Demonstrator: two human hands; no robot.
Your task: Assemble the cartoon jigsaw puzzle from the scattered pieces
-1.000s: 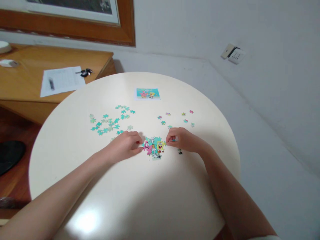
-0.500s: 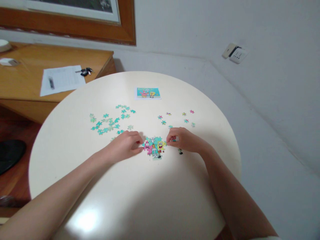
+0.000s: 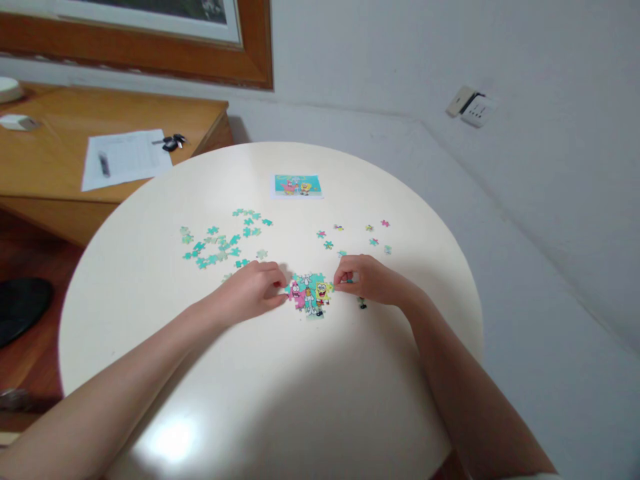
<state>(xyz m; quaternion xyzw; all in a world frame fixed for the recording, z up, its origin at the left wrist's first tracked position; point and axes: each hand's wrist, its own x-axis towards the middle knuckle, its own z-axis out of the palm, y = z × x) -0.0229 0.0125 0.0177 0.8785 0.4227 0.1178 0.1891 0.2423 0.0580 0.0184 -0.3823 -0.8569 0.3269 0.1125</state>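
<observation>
A partly joined jigsaw puzzle (image 3: pixel 309 295) lies flat on the round table, showing a pink, a pale and a yellow cartoon figure. At its left edge, my left hand (image 3: pixel 256 288) is curled, thumb and fingertips pressed against the pieces there. My right hand (image 3: pixel 367 279) pinches the opposite edge beside the yellow figure, its other fingers folded in. Under and beside the right hand, a loose puzzle piece (image 3: pixel 362 303) pokes out, partly covered. Both sets of fingertips are small in view.
Several loose teal pieces (image 3: pixel 220 247) are spread at left on the white table (image 3: pixel 280 393); several colourful pieces (image 3: pixel 373 242) lie at right. Behind stands a small reference picture card (image 3: pixel 297 187). On a wooden desk (image 3: pixel 60 153) are paper (image 3: pixel 133 157) and keys (image 3: pixel 174 142).
</observation>
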